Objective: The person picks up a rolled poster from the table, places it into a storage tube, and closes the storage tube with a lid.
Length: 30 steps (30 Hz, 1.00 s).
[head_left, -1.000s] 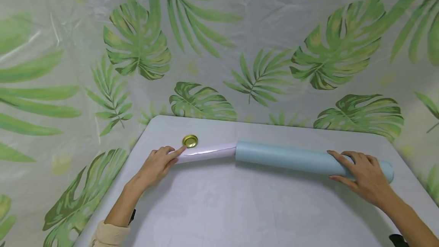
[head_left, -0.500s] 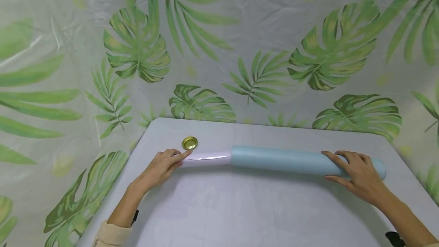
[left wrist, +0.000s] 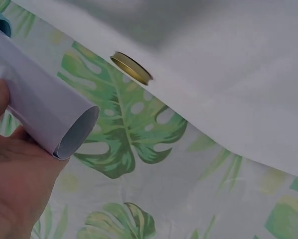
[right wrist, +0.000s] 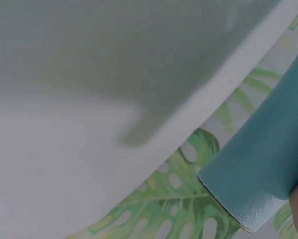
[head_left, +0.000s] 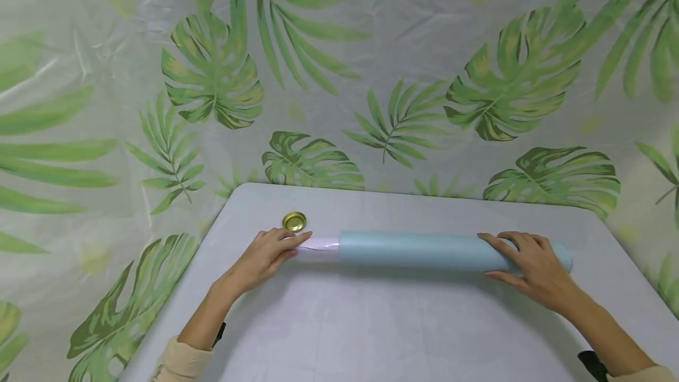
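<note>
My left hand (head_left: 267,255) grips the outer end of a pale lilac rolled sheet (head_left: 320,244). In the left wrist view the open, hollow end of this lilac roll (left wrist: 54,99) shows, with a finger and thumb around its side. The other end of the lilac roll sits inside a wider light blue roll (head_left: 414,250). My right hand (head_left: 536,270) holds the blue roll near its right end, fingers over the top and thumb below. Both rolls are held nearly level, with shadows on the table beneath. A gold jar lid (head_left: 294,221) lies just behind my left fingertips.
The white table (head_left: 371,323) has rounded far corners. Behind it hangs a leaf-patterned plastic sheet (head_left: 318,99), which also reaches down along the left side.
The blue roll has slid left over the lilac one with my right hand, so less lilac shows. My left hand has shifted slightly right, and the two rolls have come into line.
</note>
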Available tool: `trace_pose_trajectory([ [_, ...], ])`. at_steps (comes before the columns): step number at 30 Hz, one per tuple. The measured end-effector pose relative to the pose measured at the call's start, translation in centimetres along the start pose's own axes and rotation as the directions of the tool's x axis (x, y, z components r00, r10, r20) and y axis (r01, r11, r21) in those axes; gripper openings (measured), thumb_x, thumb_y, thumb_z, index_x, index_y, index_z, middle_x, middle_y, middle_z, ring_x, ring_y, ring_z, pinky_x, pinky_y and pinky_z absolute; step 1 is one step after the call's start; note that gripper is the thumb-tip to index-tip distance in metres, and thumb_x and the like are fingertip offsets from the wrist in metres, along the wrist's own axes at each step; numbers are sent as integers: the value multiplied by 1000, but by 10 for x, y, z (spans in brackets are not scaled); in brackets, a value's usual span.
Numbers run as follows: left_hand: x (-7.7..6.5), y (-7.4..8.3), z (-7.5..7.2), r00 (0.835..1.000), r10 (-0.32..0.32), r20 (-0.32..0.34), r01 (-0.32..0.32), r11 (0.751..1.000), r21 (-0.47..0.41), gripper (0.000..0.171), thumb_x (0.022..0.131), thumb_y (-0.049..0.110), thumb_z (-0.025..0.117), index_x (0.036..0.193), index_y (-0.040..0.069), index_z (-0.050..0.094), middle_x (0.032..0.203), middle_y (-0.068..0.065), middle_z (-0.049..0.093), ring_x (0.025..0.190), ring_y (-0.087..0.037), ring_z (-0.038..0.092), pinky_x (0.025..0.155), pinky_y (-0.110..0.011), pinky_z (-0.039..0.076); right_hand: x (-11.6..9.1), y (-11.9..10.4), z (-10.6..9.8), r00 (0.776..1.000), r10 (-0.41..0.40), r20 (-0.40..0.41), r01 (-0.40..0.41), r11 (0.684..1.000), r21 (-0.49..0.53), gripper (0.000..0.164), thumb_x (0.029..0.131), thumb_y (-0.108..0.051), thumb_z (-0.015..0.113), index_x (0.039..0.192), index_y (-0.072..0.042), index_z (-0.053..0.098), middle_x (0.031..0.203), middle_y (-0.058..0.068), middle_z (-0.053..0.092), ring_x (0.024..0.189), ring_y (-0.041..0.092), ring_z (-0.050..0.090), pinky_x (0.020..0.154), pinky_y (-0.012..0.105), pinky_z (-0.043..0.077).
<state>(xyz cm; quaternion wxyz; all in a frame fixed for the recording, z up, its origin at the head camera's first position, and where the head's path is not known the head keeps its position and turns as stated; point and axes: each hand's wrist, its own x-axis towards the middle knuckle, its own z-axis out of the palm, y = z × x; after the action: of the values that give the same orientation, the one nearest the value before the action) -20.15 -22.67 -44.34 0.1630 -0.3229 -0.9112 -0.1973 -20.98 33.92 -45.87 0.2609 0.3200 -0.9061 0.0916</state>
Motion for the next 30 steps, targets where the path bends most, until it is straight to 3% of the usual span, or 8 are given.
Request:
trace_pose_trajectory([
  [5, 7, 7, 5, 1000, 23, 14, -23, 1000, 10, 47, 96, 17, 72, 142, 21, 65, 110, -1, 70, 99, -16, 64, 82, -36, 42, 8, -7, 7, 1000, -17, 7, 17, 1000, 10, 86, 69, -35, 91, 148, -25, 58, 120, 14, 65, 110, 37, 63, 94, 63, 41],
  [13, 14, 14, 15, 999, 17, 48, -17, 1000, 2, 47, 99, 19, 69, 145, 24, 63, 114, -1, 71, 104, -16, 66, 86, -37, 43, 16, -16, 14, 999, -42, 2, 42, 999, 15, 80, 75, -44, 87, 147, -24, 58, 119, 14, 66, 108, 36, 63, 92, 63, 43],
  [19, 14, 17, 18, 998, 13, 56, -15, 1000, 21, 47, 99, 20, 69, 145, 20, 62, 115, -3, 71, 105, -18, 66, 87, -40, 46, 14, -20, 17, 999, -36, -10, 36, 999, 17, 80, 74, -45, 87, 146, -23, 59, 118, 15, 67, 107, 37, 64, 90, 63, 44],
  [24, 11, 19, 23, 997, -1, 76, -2, 999, 38, 52, 101, 23, 68, 150, 11, 55, 125, -7, 70, 118, -22, 65, 99, -47, 50, 11, -19, 17, 1000, -7, -4, 7, 1000, 27, 83, 72, -42, 89, 147, -24, 58, 121, 16, 66, 110, 38, 63, 92, 64, 42],
  [28, 8, 19, 24, 998, -12, 69, 9, 999, 38, 58, 101, 28, 68, 153, 7, 50, 142, -12, 63, 134, -28, 58, 112, -56, 43, 8, -19, 17, 1000, 14, -4, -14, 999, 31, 85, 69, -38, 91, 146, -25, 59, 121, 15, 66, 110, 38, 63, 92, 63, 41],
  [30, 5, 16, 20, 998, -46, 42, 44, 998, 36, 60, 101, 30, 68, 153, 6, 49, 147, -14, 59, 138, -32, 55, 116, -61, 38, 7, -19, 17, 1000, 19, -5, -19, 999, 33, 86, 67, -36, 92, 146, -25, 59, 120, 15, 66, 110, 38, 63, 92, 62, 41],
])
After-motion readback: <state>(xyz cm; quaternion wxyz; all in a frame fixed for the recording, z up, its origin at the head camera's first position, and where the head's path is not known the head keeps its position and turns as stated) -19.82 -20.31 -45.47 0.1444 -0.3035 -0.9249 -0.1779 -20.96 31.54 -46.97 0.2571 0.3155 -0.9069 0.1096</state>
